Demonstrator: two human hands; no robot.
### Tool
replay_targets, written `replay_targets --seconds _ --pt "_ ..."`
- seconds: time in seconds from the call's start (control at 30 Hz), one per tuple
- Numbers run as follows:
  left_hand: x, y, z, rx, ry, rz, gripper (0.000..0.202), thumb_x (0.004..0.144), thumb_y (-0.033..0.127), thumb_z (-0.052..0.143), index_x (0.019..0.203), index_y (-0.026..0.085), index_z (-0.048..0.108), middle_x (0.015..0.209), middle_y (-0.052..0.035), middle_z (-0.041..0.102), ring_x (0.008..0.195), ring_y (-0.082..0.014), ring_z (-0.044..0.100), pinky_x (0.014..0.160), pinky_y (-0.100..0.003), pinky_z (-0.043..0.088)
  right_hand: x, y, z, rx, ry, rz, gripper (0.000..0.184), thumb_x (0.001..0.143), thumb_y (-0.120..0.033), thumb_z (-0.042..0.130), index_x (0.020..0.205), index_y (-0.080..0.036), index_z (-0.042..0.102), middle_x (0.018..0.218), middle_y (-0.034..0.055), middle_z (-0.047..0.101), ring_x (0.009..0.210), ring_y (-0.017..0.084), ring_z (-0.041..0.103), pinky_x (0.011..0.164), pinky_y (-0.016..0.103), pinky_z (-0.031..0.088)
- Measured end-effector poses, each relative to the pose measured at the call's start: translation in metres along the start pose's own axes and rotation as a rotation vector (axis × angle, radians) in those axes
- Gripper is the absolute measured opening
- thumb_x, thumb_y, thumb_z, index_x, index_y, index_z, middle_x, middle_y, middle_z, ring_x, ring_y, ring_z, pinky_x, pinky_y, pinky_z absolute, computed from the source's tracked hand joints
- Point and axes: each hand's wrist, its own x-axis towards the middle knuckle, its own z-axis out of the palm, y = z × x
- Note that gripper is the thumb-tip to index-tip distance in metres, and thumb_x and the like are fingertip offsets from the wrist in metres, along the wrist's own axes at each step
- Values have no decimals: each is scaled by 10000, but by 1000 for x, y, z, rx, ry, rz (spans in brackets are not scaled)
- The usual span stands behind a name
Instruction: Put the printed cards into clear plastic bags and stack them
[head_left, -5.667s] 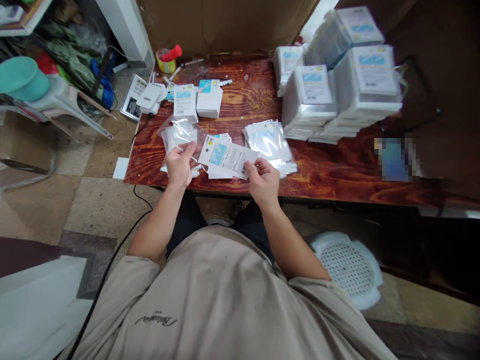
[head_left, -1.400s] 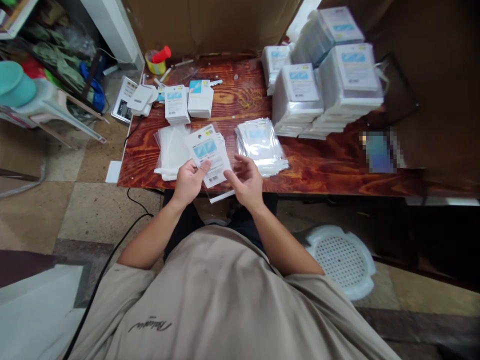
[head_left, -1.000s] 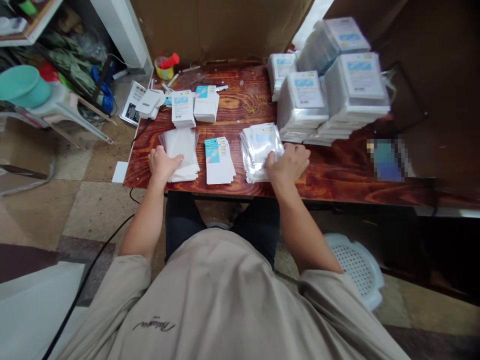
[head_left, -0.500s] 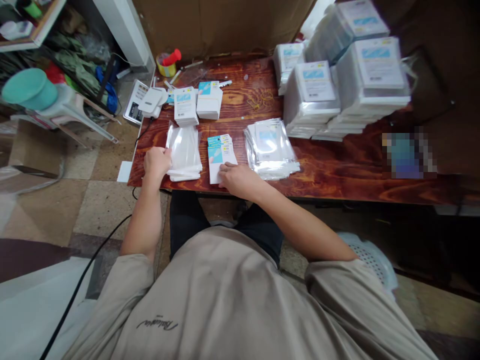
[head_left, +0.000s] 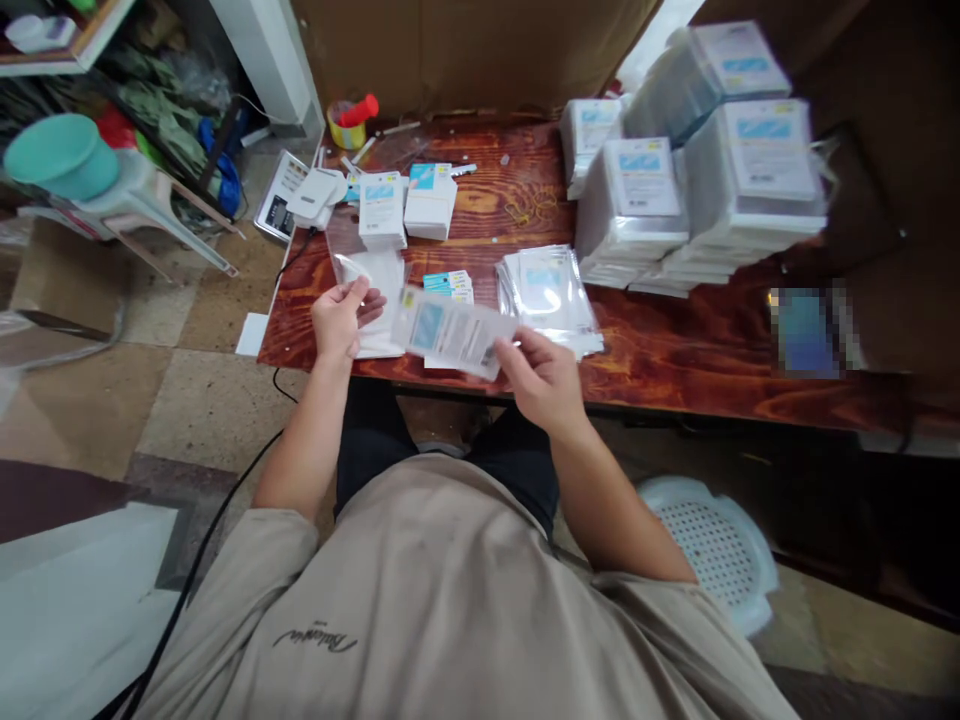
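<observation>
My right hand pinches one end of a printed card, which is tilted and slightly blurred, its blue picture and yellow tag towards the left. Beneath it, a small fanned pile of blue-and-white cards is partly covered. My left hand is raised, thumb and forefinger pinched on a clear plastic bag whose outline is faint. Just under that hand lies a stack of clear bags. To the right of the cards rests a pile of filled bags, each showing a card inside.
Tall stacks of bagged cards rise at the right rear of the wooden table. Two card stacks, a white device and a tape roll sit at the back left. A stool stands at the lower right.
My right hand has lifted a card off the small pile and turned it over, moving right. My left hand has risen from the bag stack with a clear bag.
</observation>
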Motion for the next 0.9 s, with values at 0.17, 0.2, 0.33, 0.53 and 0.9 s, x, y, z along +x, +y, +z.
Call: replay_targets --seconds 0.17,0.2,0.33,0.53,0.9 --pt "-20 -9 21 -72 -38 6 360 760 447 877 861 183 654 839 -58 743 814 -181 751 702 -262 584 -18 12 25 330 -98 254 508 870 -641 677 997 -152 622 772 26 685 532 139 676 417 206 508" --pt "-24 -9 24 -80 -44 -2 364 760 452 876 869 185 654 854 -61 747 840 -188 755 709 -266 586 -18 15 27 337 -61 272 520 855 -646 687 997 -150 622 786 30 691 530 137 678 417 204 515" --pt "-38 -6 30 -100 -67 -45 361 765 450 868 884 189 648 888 -66 762 878 -201 759 713 -277 593 -15 22 25 337 83 292 529 824 -636 712 1010 -147 632 821 41 710 554 146 698 437 213 549" --pt "-52 -12 36 -161 -110 -9 362 734 417 883 874 173 655 827 -44 746 747 -177 737 665 -289 601 -14 23 35 436 294 205 497 827 -610 730 1055 -178 641 915 64 742 693 199 750 512 277 626" --pt "-64 -8 23 -131 -218 -1 480 638 465 933 856 160 632 793 -41 737 676 -176 723 666 -324 632 -5 33 42 434 349 99 458 862 -634 710 983 -202 614 953 37 738 861 199 753 678 331 696"
